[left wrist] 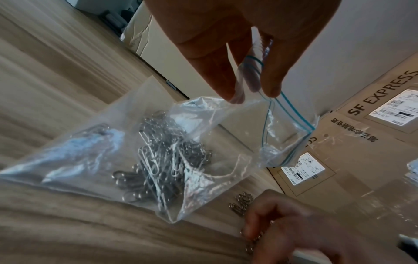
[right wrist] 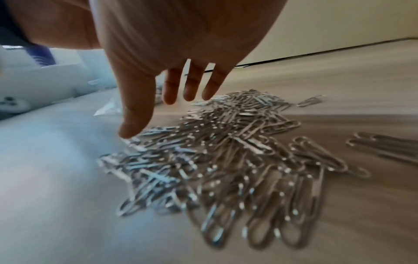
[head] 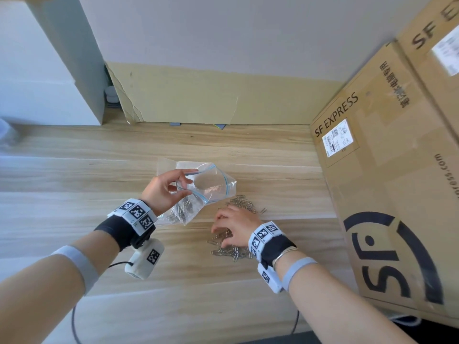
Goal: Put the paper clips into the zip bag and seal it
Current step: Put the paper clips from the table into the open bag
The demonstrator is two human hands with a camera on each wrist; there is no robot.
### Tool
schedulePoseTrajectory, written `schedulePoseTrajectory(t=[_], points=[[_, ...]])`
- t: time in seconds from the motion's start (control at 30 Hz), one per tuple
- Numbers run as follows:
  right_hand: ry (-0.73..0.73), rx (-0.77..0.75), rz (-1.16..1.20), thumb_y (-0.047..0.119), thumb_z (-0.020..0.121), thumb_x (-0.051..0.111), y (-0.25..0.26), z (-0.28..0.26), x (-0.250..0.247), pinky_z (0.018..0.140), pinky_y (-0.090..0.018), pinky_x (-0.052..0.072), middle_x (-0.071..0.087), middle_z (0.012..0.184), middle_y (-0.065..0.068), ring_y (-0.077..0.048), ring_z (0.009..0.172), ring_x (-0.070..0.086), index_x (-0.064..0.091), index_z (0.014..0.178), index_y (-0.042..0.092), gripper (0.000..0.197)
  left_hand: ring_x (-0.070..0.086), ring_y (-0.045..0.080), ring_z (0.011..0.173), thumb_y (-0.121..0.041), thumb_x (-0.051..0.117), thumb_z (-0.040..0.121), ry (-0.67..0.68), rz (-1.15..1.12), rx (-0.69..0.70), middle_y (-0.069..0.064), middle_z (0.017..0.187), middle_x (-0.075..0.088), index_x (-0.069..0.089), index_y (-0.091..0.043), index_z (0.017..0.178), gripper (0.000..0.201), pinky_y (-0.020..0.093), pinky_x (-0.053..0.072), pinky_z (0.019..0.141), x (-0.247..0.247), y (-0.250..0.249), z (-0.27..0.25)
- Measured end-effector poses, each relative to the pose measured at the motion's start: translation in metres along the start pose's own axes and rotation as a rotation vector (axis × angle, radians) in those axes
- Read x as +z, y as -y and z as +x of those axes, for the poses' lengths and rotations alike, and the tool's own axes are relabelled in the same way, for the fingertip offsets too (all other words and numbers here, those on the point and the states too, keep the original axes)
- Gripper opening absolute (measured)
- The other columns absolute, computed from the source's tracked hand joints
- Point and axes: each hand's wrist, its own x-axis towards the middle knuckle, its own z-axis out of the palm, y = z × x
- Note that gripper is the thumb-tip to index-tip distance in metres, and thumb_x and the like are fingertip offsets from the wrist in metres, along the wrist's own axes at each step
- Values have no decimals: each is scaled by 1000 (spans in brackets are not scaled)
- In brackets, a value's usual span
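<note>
Wooden table [head: 74,175], "SF EXPRESS" boxes [head: 387,170]; left hand [head: 165,191] fingers pinching zip bag [head: 198,192], right hand [head: 236,225] fingers spread over paper clips [right wrist: 226,151].

This is looking like a storeroom or the packing corner of an office. A pale wood-grain table [head: 223,150] is filling the middle of the head view. Two big SF EXPRESS shipping cartons [head: 387,184], courier labels [head: 337,139] still stuck on, are crowding the right side of the frame. A torn sheet of cardboard [head: 198,95] is leaning against the plain white wall [head: 223,28] at upper centre, and a white cabinet side [head: 62,58] is standing at upper left.
</note>
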Motion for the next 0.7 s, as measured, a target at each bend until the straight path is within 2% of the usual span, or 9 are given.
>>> schedulePoseTrajectory(t=[0.1,0.2,0.33,0.4,0.43,0.47,0.53,0.6,0.7], points=[[58,-92,-78,37,68,74,14,2,11,99,-40,31,47,125,3,-22,119,34,60,107,31,42,63,0,93,2,67,74,7,-3,1,-38,106,58,47,-21,64,32,32,53,82,2,1,0],[59,-109,-94,33,71,72,15,2,19,99,-41,32,51,122,2,-23,117,36,63,103,28,34,63,0,93,1,67,74,0,5,3,-38,106,58,47,-21,64,32,33,54,81,2,1,-1],[-40,23,12,33,77,67,2,-9,17,97,-38,35,53,120,8,-17,115,38,65,98,32,21,63,-1,93,2,67,75,1,-10,5,-37,105,58,48,-21,64,32,27,54,80,4,3,-1],[-73,122,134,32,79,66,-4,-17,12,93,-34,41,59,114,7,-15,109,47,66,96,31,17,62,-3,91,2,67,74,-4,-13,4,-38,102,59,48,-21,65,31,23,54,79,6,4,-1],[-62,189,258,31,80,65,-6,-22,10,89,-34,47,65,107,5,-14,100,55,68,94,29,15,62,-4,91,2,67,74,-8,-13,2,-39,100,59,49,-21,65,31,21,53,78,8,4,-1],[-8,249,408,29,81,65,-7,-26,10,82,-33,53,70,98,1,-13,87,62,69,93,27,13,62,-5,89,2,67,74,-10,-12,1,-39,98,60,49,-20,65,30,19,53,77,9,4,0],[199,296,676,22,84,62,-7,-30,18,67,-25,55,73,84,-5,-9,65,64,69,98,18,16,61,-7,87,3,67,74,-15,-13,-5,-40,94,60,50,-18,66,29,15,52,76,10,5,0],[360,317,840,17,87,59,-6,-34,33,58,-15,51,71,73,1,-5,58,64,66,106,14,21,62,-7,87,3,67,74,-16,-19,-5,-40,95,60,50,-18,67,28,14,52,76,11,6,0],[366,370,937,16,86,58,-8,-37,44,56,-13,47,69,69,10,-2,59,64,65,107,17,22,61,-7,89,3,67,74,-13,-32,-3,-40,96,59,50,-19,66,29,10,50,74,13,7,0]])
